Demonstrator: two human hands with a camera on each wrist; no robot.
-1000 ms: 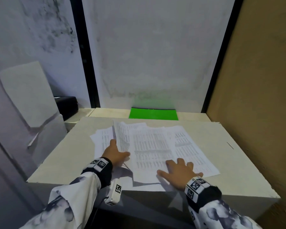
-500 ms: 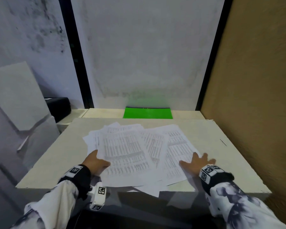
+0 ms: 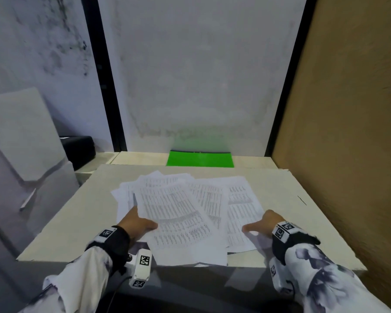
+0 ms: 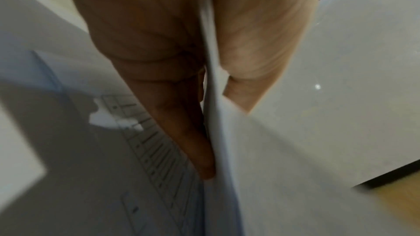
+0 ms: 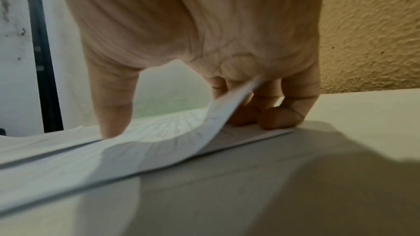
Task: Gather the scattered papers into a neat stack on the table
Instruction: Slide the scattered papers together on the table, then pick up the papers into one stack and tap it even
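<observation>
Several printed papers (image 3: 190,211) lie fanned and overlapping on the pale table (image 3: 303,222) near its front edge | our left hand (image 3: 136,224) pinches the top sheets' left edge, thumb above, fingers beneath | our right hand (image 3: 265,224) curls fingertips under the right edge, thumb on top.

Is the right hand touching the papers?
Touching. The right wrist view shows the right hand with fingertips on the papers.
</observation>
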